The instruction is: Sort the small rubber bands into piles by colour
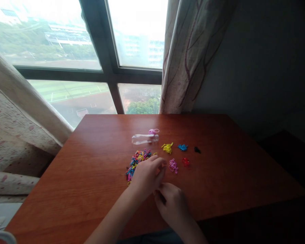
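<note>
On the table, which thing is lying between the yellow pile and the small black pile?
The head view shows a blue pile between the yellow pile and the black pile, with bare table on each side.

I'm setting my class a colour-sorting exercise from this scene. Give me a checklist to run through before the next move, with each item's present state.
1. Yellow pile, blue pile, black pile, pink pile and red pile stand apart: ok.
2. Mixed pile in full view: not ok, the left hand hides part.
3. Right hand clear of the colour piles: ok, it is nearer the table edge.
4. A loop held between the hands: cannot tell, the fingers hide it.
5. Clear bottle upright: not ok, it lies on its side.
6. Pink cap on the bottle: not ok, it lies beside it.
</note>
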A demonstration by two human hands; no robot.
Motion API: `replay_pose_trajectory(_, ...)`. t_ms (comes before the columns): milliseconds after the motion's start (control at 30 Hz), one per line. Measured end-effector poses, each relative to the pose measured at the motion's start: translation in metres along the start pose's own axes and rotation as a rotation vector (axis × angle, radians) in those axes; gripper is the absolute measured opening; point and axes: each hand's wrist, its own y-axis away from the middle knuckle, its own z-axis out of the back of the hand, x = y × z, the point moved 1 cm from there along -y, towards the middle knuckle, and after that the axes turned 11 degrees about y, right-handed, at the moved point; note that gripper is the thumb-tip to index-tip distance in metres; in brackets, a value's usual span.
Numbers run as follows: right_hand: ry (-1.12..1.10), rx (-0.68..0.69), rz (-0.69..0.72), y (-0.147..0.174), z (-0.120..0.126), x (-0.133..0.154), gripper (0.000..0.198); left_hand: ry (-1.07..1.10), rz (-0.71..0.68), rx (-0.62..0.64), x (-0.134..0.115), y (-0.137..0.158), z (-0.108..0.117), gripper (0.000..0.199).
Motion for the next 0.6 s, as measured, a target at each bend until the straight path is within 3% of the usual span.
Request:
replay_pose_trajectory(67,-0.029,0.008,0.002,-0.003,0.001,0.000,0.019,0.104,0.042,-0.111,0.010,0.028,0.006,0.015)
replay_pose_trajectory(267,-0.027,-0.025,-0.048,-0.017,0.000,0.001,0.014,0.202,0.066,-0.283,0.027,0.092,0.010,0.015)
replay_pose_trajectory(600,0.044,-0.030,-0.087,-0.031,-0.002,0.002,0.010,0.041,0.122,-0.330,0.045,0.116,0.018,0.015)
